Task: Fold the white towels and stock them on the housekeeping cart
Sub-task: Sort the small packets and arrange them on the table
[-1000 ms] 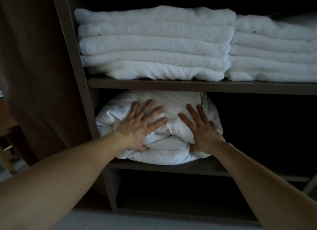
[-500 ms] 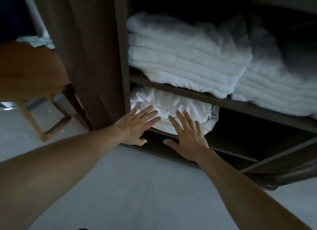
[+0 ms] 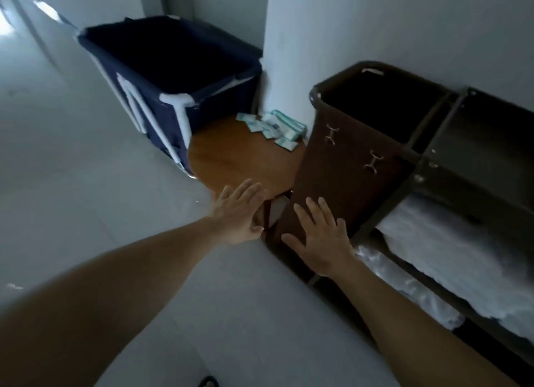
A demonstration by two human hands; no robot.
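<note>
Both hands empty, fingers spread flat, palms down. Left hand point(image 3: 238, 213) hovers over the near edge of a round wooden table point(image 3: 239, 158); right hand point(image 3: 320, 239) hangs in front of the brown fabric side of the housekeeping cart point(image 3: 346, 167). Whether the right fingertips touch the fabric cannot be told.

White towels point(image 3: 450, 259) lie stacked on the cart's shelves, to the right of the right hand and just beside its wrist. Their long axis runs along the shelf, from near the hand off toward the lower right. The right hand is clearly the nearer; the left is well apart from them, across the cart's corner.

Judgement: any next reach to the stock goes rightward, right hand leading.

Hard to make out: the towels are blurred and cut off at the right edge, so no count. Cart bins on top are dark inside. A navy hamper point(image 3: 173, 77) stands behind the table, its contents unseen. Small packets point(image 3: 274, 125) lie at the table's far edge.
</note>
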